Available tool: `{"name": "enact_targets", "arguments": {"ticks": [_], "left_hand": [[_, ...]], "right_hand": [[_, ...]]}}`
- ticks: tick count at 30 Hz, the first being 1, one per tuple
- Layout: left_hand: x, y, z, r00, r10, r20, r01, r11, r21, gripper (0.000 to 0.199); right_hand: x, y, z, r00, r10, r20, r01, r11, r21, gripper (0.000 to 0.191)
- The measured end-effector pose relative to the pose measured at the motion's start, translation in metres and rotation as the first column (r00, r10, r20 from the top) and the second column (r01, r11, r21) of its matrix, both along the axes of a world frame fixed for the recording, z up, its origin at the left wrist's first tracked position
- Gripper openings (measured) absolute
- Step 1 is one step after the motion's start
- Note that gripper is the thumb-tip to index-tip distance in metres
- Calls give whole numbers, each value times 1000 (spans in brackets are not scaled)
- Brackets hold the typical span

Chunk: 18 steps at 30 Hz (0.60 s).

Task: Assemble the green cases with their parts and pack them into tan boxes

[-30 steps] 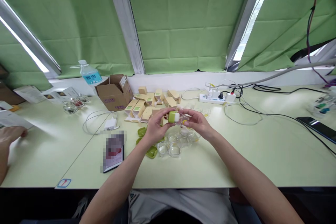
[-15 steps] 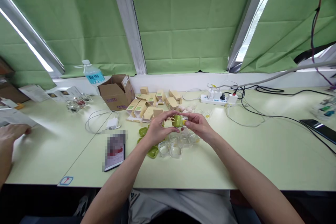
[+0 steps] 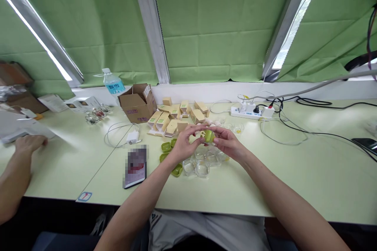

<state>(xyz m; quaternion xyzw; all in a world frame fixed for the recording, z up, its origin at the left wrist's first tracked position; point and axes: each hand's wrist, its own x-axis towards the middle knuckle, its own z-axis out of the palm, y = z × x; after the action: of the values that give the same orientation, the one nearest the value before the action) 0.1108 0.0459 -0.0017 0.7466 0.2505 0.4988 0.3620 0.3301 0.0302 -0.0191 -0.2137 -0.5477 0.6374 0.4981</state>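
You are pinching a small green case (image 3: 209, 136) between your left hand (image 3: 187, 144) and right hand (image 3: 230, 144) above the table (image 3: 235, 194), seemingly midway on this one, while green shells (image 3: 166, 147) and clear plastic cups (image 3: 202, 170) are lying loose below, apparently left to do

A small, rounded green case (image 3: 210, 136), a pale loop (image 3: 202, 134) at its left end and its right end partly covered, is held aloft, to the right of the brown cardboard box (image 3: 136, 106) and nearer the viewer
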Motion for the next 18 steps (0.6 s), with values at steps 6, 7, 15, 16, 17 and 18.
{"name": "enact_targets", "arguments": {"ticks": [6, 7, 15, 16, 17, 18], "left_hand": [[-27, 22, 6, 911, 343, 228, -355, 935, 12, 25], [-34, 28, 6, 861, 464, 207, -481, 876, 38, 22], [-28, 52, -27, 657, 725, -205, -684, 688, 241, 81], [-25, 53, -31, 666, 718, -203, -674, 696, 250, 83], [-22, 55, -35, 679, 706, -200, -661, 707, 251, 81], [-21, 57, -37, 693, 692, -200, -649, 721, 245, 78]], "right_hand": [[5, -1, 7, 996, -51, -68, 48, 998, -36, 56], [6, -1, 8, 995, -67, -77, 65, 997, -38, 56], [9, 0, 6, 968, -243, -62, 243, 970, -5, 53], [9, 0, 5, 962, -267, -53, 267, 964, -3, 54], [8, 1, 4, 956, -289, -40, 290, 957, -1, 56], [8, 1, 4, 949, -314, -26, 314, 949, 5, 57]]}}
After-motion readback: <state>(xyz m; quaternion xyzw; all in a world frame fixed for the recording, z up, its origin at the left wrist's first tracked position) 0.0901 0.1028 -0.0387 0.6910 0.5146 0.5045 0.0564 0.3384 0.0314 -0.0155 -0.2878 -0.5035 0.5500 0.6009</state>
